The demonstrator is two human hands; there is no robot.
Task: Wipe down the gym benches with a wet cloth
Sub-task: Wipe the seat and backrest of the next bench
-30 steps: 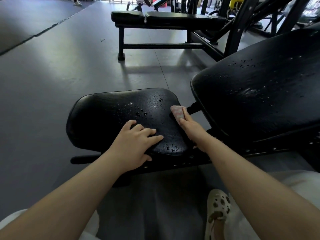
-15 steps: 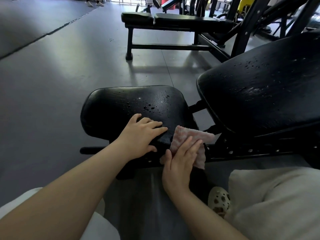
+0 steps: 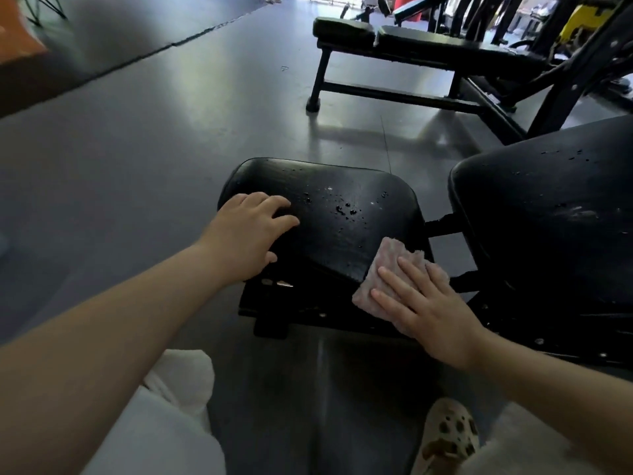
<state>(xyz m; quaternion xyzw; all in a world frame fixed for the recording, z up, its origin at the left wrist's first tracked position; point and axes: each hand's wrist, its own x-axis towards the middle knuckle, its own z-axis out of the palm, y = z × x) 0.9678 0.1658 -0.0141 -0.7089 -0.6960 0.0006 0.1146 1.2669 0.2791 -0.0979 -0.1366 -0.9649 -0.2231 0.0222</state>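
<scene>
The black seat pad (image 3: pixel 342 217) of the near gym bench lies in front of me, dotted with water drops. Its larger back pad (image 3: pixel 548 214) rises at the right, also wet. My left hand (image 3: pixel 246 234) rests on the seat pad's near left corner, fingers spread. A pink cloth (image 3: pixel 387 269) lies against the pad's near right edge. My right hand (image 3: pixel 424 303) presses flat on the cloth with straight fingers.
A second black flat bench (image 3: pixel 428 46) stands farther back on the grey floor (image 3: pixel 137 149). Black machine frames (image 3: pixel 575 80) crowd the right rear. My knees and a spotted shoe (image 3: pixel 448 437) are below the bench frame.
My right hand dragged the cloth from the seat pad's far right corner down over its near right edge. My left hand slid to the pad's left side. The view shifted.
</scene>
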